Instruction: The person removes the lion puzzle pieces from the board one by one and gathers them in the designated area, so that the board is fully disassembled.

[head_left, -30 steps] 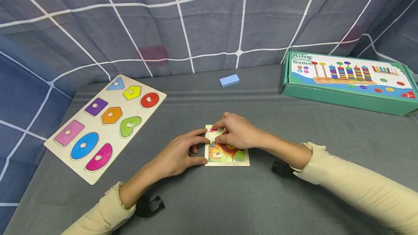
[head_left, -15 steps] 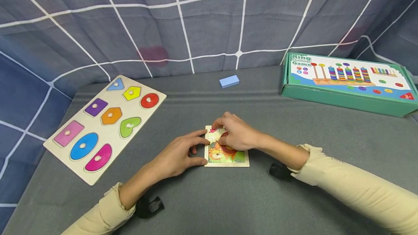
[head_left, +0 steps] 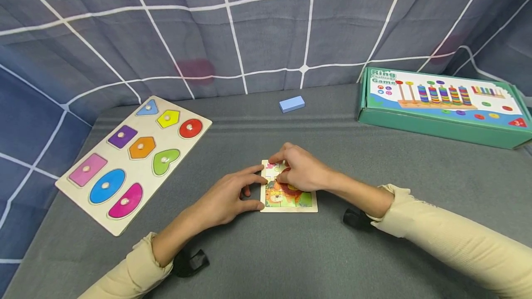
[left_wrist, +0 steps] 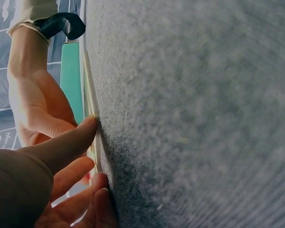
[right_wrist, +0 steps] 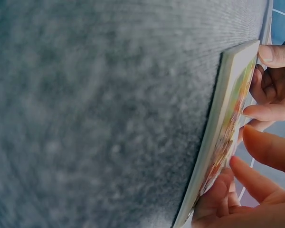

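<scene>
In the head view, a small wooden picture puzzle [head_left: 289, 208] with an orange animal lies flat at the centre. At its left edge, my left hand [head_left: 222, 197] rests with fingers spread and the thumb by the near corner. My right hand [head_left: 305, 167] reaches over the upper right part, covering it, with thumb and fingertips on the pieces. The right wrist view shows my right hand [right_wrist: 261, 190] with thumb and index finger apart beside the puzzle's face [right_wrist: 225, 137]. Seen in the left wrist view, my left hand's thumb [left_wrist: 80, 135] touches the board's edge [left_wrist: 90, 90].
A wooden board [head_left: 158, 183] with coloured knobbed shapes lies on the left. A light blue block [head_left: 292, 104] sits beyond the puzzle, near the checked cloth. The green game box [head_left: 440, 128] is at the back right.
My right thumb and fingertips have shifted slightly over the puzzle's upper part. My left hand and the puzzle stay nearly where they were.
</scene>
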A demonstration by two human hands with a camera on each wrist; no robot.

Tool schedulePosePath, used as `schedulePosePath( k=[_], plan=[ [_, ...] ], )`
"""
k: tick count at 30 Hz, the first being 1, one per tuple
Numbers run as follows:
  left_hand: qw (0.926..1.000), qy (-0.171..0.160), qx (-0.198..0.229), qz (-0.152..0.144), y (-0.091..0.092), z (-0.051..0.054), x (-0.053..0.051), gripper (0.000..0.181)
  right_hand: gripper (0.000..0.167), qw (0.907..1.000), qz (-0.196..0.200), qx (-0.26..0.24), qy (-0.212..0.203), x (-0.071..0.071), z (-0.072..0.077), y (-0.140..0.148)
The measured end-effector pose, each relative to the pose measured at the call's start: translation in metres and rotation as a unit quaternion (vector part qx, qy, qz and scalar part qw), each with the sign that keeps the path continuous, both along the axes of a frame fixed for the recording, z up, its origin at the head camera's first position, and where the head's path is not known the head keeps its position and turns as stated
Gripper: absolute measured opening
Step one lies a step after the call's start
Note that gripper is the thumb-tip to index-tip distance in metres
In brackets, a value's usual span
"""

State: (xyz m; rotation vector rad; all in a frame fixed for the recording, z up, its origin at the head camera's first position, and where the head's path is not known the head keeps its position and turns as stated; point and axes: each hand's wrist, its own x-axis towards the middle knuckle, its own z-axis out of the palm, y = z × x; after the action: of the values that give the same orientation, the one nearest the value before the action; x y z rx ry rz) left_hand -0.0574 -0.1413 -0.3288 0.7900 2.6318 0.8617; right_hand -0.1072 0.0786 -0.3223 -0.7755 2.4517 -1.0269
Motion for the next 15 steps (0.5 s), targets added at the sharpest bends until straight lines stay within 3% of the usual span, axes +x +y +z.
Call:
schedulePosePath(
  k=[8, 15],
  plan=[
    [1.0, -0.001, 0.004, 0.0, 0.0001, -0.0006, 0.0011, 0.045, 0.036, 0.9981, -0.009, 0.043, 0.043, 0.0062, -0.0002, -0.0032],
    [1.0, -0.005, 0.005, -0.003, -0.0001, -0.0004, 0.0004, 0.046, 0.032, 0.9933, 0.009, 0.053, 0.102, 0.0096, -0.0021, -0.0063]
  ],
)
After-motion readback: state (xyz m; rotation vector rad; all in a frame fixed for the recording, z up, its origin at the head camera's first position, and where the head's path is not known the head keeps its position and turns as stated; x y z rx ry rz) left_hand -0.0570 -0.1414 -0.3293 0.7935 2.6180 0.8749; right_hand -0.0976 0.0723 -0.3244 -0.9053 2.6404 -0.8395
